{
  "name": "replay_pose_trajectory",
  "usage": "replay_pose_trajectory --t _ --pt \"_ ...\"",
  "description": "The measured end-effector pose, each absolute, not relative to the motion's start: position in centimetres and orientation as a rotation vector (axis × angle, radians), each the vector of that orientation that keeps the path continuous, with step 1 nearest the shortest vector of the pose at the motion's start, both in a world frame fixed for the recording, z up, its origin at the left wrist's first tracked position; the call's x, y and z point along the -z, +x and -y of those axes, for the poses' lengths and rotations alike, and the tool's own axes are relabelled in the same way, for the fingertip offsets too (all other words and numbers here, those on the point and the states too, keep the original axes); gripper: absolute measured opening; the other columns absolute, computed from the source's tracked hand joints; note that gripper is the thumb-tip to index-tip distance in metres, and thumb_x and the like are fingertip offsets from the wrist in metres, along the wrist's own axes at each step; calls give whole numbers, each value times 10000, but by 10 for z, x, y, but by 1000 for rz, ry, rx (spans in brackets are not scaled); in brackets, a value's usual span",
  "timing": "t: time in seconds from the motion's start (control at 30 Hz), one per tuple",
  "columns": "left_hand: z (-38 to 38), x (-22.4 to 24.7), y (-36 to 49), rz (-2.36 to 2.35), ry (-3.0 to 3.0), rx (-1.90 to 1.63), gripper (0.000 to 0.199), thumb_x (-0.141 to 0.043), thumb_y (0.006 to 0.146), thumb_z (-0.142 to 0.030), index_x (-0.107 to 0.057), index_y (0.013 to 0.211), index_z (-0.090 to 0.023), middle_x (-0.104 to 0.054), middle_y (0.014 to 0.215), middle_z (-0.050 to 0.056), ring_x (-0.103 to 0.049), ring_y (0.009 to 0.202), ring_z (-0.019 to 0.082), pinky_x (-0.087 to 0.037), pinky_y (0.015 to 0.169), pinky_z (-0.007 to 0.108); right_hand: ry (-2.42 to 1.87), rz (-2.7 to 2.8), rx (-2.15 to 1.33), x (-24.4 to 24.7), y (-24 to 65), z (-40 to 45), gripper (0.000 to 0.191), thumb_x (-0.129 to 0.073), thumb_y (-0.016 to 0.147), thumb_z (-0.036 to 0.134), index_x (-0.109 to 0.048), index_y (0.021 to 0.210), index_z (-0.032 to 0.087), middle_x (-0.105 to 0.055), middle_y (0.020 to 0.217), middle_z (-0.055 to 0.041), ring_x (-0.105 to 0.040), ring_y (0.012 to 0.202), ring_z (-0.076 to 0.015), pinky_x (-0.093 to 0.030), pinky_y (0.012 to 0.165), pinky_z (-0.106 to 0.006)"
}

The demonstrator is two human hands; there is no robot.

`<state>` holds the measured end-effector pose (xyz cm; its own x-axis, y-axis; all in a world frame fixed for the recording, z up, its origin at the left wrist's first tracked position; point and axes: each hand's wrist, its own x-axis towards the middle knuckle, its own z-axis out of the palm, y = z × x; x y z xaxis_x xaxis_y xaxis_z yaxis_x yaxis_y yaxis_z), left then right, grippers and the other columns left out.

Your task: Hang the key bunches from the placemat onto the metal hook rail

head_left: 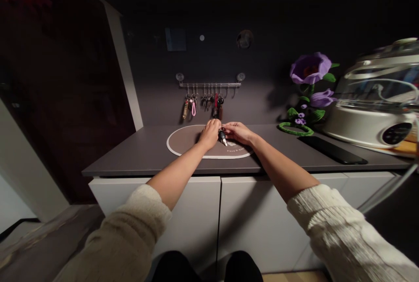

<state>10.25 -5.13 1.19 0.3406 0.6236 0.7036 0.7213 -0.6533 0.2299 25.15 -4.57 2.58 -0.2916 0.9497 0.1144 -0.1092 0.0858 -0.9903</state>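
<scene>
A small bunch of keys with a dark fob hangs between my hands, low over the oval brown mat with its white rim. My left hand is closed at the bunch's left side, fingers curled over its top. From the right, my right hand pinches the ring end of the same keys. Behind them, more keys hang from a clear hook rail on the dark wall, among them a pink loop and a red item.
On the grey counter at the right lie a black phone-like slab and a green ring below purple flowers. A white appliance stands at the far right. White cabinet doors are below.
</scene>
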Motion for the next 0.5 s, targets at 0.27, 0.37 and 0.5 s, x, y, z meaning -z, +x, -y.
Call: replay_pose_trajectory --t 0.27,0.37,0.5 --pt "39 -9 103 1506 -2475 1665 113 -352 815 -121 -444 775 -173 -533 817 48 -481 791 140 -392 752 283 -840 1407 -1365 -25 251 47 139 -651 706 226 -569 791 152 -607 665 -12 -558 578 -78 -491 557 -207" --pt "35 -8 103 1568 -2487 1799 110 -357 826 -140 -438 761 -174 -541 787 32 -493 757 127 -400 737 277 -825 1436 -1372 -23 251 45 166 -667 688 234 -576 802 155 -631 729 -31 -591 647 -104 -501 600 -231" --pt "27 -2 104 1607 -2524 1946 102 -364 839 -195 -447 784 -174 -545 808 25 -502 753 114 -409 716 261 -802 1503 -1332 -21 251 43 219 -712 630 252 -591 784 154 -624 703 -11 -569 603 -82 -481 600 -215"
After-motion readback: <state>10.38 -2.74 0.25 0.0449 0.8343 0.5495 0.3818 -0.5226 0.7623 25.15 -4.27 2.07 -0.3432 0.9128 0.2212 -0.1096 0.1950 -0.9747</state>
